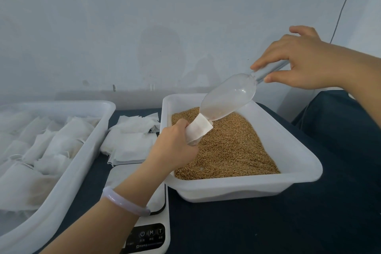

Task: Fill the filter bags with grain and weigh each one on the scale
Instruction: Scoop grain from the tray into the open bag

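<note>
Head view: left hand [175,140] grips filter bag [199,130] round its body, mouth up, over grain [231,146] in white tray [243,188]. Right hand [305,62] pinches handle of clear scoop [226,99], tilted down, lip at bag mouth. Risk: lip slips off narrow mouth, grain spills outside bag; tight squeeze may close opening. Scale [158,198] lies under left forearm; easily bumped.

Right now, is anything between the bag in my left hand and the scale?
Nothing visible. Your left hand holds the filter bag over the grain tray; the scale beside it looks bare where seen.
</note>
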`<control>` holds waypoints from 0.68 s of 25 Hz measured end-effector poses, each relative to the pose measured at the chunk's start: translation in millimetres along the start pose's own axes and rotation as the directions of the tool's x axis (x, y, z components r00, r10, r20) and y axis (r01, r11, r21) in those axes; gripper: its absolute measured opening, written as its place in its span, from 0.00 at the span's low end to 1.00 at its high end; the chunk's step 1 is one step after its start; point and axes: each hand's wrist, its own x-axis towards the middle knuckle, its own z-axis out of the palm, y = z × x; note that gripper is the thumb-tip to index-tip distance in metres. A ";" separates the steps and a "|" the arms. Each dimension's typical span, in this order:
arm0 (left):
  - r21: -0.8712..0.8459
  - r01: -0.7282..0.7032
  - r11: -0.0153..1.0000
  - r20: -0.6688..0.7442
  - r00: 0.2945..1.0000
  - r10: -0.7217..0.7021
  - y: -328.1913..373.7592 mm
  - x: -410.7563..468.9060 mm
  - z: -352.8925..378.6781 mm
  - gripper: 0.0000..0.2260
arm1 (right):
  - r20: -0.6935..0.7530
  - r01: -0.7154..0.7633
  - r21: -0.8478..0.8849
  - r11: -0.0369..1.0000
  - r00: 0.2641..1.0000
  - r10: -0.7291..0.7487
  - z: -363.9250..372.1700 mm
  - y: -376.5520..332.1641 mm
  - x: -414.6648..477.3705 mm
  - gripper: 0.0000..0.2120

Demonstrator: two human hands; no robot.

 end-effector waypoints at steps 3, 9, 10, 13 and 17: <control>-0.053 0.042 0.998 -0.009 0.999 -0.042 0.3 0.4 -2.0 0.12 | 0.004 0.009 0.018 1.000 1.000 -0.009 0.6 -0.7 0.7 0.13; -0.505 0.158 0.849 0.075 0.987 -0.139 0.7 -1.9 -13.4 0.14 | 0.242 -0.292 0.092 0.952 0.934 0.263 31.4 23.0 -3.4 0.14; -0.589 0.163 0.791 0.084 0.987 -0.140 -0.1 -3.0 -16.8 0.13 | 0.320 -0.329 0.097 0.939 0.904 0.283 50.1 20.1 -9.8 0.14; -0.773 0.152 0.616 0.117 0.988 -0.098 -6.0 -6.0 -28.3 0.16 | 0.540 -0.364 0.174 0.915 0.812 0.220 109.1 -5.6 -34.0 0.15; -0.854 0.166 0.492 0.241 0.966 0.091 -24.5 -7.5 -53.5 0.22 | 0.626 -0.343 0.148 0.928 0.758 0.181 143.2 -32.1 -43.4 0.12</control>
